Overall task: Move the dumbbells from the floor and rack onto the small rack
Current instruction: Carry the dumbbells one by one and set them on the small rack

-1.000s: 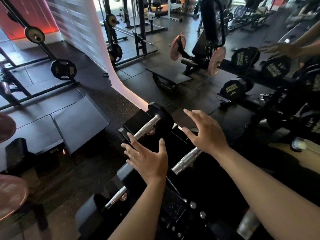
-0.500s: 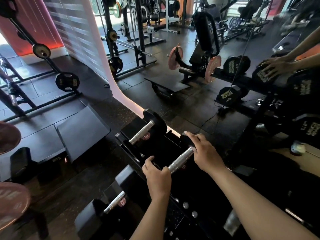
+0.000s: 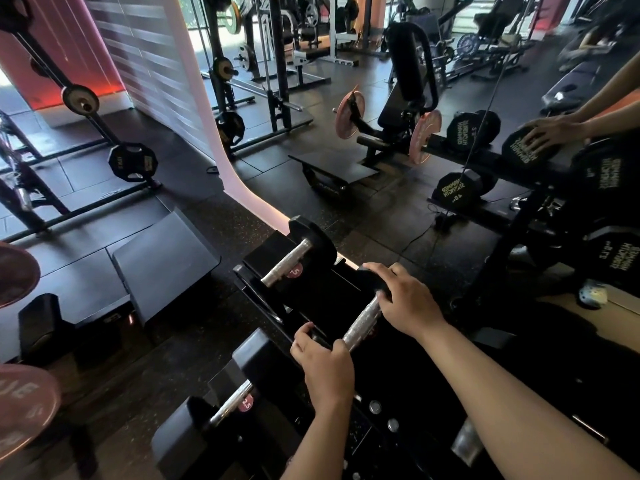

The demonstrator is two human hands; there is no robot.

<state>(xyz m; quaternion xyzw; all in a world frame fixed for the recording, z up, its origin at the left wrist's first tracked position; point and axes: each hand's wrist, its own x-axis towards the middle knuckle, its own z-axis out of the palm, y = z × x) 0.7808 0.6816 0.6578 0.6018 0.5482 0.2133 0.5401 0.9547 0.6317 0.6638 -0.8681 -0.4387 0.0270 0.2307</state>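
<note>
Gym, dark speckled rubber floor [image 3: 194,306]. Large wall mirror [image 3: 381,174] with glowing pink edge strip [image 3: 221,147]. Red-lit wall [image 3: 52,53] far left. Daylight from windows [image 3: 464,15] behind squat racks [image 3: 273,64].

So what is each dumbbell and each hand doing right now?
Middle dumbbell: on the small rack, held at both ends.
Left hand: shut on the middle dumbbell's near end.
Right hand: shut on its far end.
Far dumbbell: lying on the small rack, untouched.
Near dumbbell: lying on the small rack, marked 2.5, untouched.
</note>
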